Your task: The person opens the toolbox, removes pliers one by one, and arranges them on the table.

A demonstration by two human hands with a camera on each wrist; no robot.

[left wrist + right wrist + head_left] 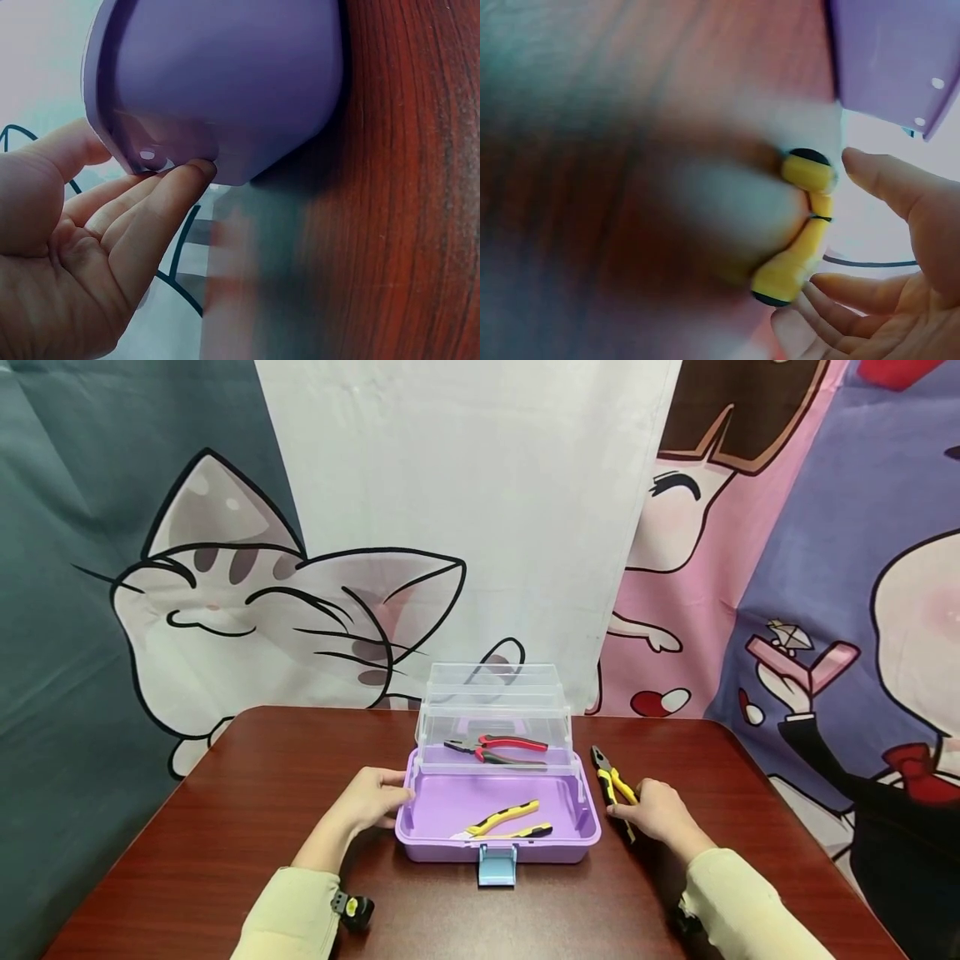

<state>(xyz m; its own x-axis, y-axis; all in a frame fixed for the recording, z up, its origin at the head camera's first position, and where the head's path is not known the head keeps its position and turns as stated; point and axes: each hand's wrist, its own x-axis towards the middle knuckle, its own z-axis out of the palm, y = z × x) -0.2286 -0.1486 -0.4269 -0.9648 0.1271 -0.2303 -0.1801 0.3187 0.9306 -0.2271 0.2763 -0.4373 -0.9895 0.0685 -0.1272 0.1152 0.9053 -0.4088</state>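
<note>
A purple toolbox [495, 853] stands on the table with its clear lid [495, 681] raised and its blue latch [497, 867] hanging down. My left hand [375, 802] grips the box's left rim, thumb above and fingers against the outer wall. Right of the box, my right hand [656, 810] holds yellow-and-black pliers [606, 774] by the handles, thumb at one and fingers at the other; the jaws point away from me. Red-and-black pliers [512, 742] lie in the raised clear tray [491, 769]. Another yellow-and-black pair of pliers [510, 817] lies in the purple bottom, its head partly hidden.
The dark red-brown table [300, 793] extends to both sides of the box and in front of it. Behind its far edge hangs a cloth backdrop [465, 485] printed with cartoon figures. A small black device [354, 910] sits on the left wrist.
</note>
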